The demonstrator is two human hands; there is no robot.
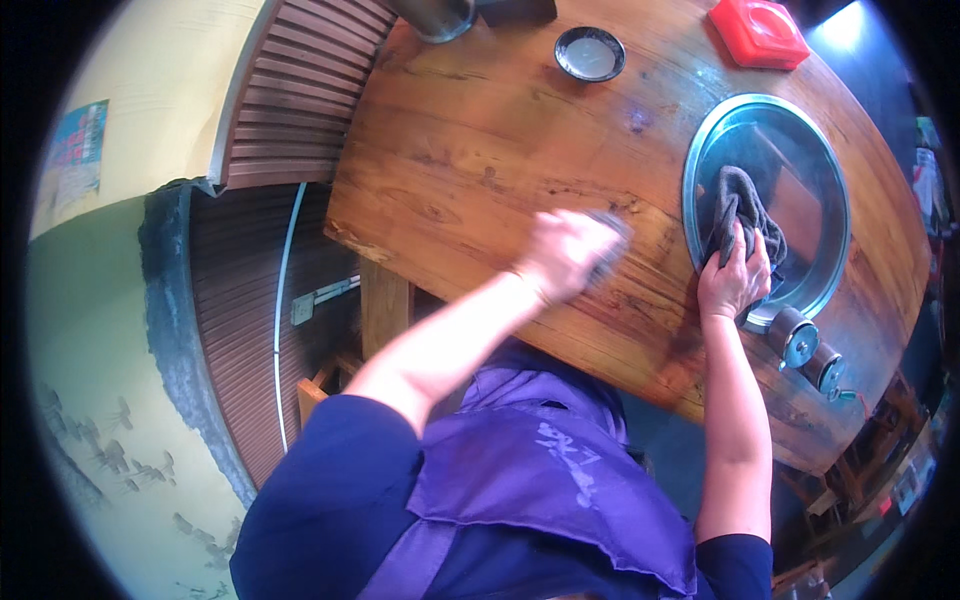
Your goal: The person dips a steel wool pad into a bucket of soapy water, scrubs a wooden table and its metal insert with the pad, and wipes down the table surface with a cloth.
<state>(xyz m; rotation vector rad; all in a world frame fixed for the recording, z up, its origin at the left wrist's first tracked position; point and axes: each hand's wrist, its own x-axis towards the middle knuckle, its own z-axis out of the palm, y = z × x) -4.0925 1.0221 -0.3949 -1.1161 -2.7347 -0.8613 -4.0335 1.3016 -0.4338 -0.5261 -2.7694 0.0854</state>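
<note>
My left hand (pixel 564 251) is closed around a dark grey cloth-like wad (pixel 609 244) at the middle of the wooden table (pixel 465 165). Both are motion-blurred, so the wad's exact kind is unclear. Off to the right, my right hand (pixel 735 277) grips a bunched dark grey cloth (pixel 739 199). That cloth lies over the near left part of a round, shiny metal-rimmed tray (pixel 841 187), covering some of its rim. Two small dark canisters with metal lids (pixel 801 341) sit just below the tray, near my right wrist.
A small dark-rimmed bowl (pixel 590 58) with a pale inside rests at the far side. Beyond the tray is a red plastic box (pixel 761 34). A metal container (pixel 439 16) stands at the far left edge. Brown ribbed panelling (pixel 300 97) borders the table's left side.
</note>
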